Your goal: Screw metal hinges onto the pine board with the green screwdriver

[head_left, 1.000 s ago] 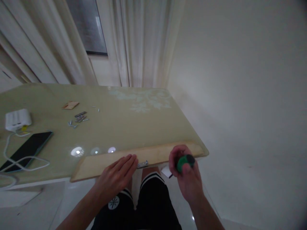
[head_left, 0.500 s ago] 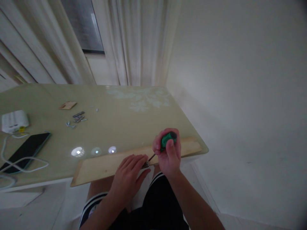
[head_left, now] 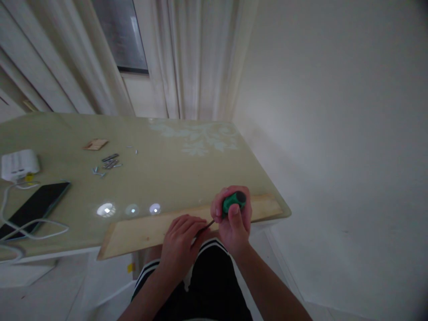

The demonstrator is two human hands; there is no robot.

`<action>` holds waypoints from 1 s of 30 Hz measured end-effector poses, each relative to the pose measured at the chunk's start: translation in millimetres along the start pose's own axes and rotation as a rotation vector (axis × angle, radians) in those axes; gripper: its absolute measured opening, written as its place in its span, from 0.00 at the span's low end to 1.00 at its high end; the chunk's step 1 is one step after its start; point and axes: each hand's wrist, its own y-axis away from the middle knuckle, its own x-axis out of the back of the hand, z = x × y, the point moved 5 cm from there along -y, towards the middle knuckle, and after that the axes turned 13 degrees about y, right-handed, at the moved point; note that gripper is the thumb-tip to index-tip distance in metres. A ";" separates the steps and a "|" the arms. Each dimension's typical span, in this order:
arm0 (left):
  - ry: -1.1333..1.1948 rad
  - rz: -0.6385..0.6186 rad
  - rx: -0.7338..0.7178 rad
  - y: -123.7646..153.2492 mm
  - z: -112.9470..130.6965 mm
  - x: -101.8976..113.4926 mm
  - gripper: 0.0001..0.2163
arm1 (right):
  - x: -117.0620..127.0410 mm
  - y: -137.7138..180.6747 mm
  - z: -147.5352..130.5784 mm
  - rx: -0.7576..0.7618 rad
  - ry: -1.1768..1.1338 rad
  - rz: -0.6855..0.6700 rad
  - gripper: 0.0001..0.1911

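So the screwdriver [head_left: 232, 203] is over the near edge of the tabletop, green handle with a dark end cap, tilted so its thin shaft [head_left: 210, 224] slants down and left to the front edge of a wooden board [head_left: 133, 232]. Right hand [head_left: 238, 225] has its fingers wrapped right round the handle, thumb up along the side near the cap, which looks like a grip for turning and pushing at once.

Left hand [head_left: 180, 236] lies across the board's front edge, fingers close together, right where the shaft ends. My guess is it's steadying the wood and guiding the tip. Can't tell if those fingers are pinching anything, the hand hides that spot.

Board lies flat along the table [head_left: 174, 178] edge, poking a bit over the person's lap, probably so the front edge is easy to get at.

Further back on the left there's a little heap of metal hardware [head_left: 111, 164], some loose screws [head_left: 98, 172] beside it, and a small wooden piece [head_left: 96, 144] just behind, maybe parked there out of the elbows' way. Far left: dark-screened tablet or phone [head_left: 36, 207], a white cable [head_left: 53, 232] looped over it, and a white box [head_left: 20, 165].
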 end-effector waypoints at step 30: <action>-0.010 -0.025 0.029 4.8 -18.8 -13.9 0.04 | -24.2 -59.0 -94.1 0.910 1.788 -1.334 0.21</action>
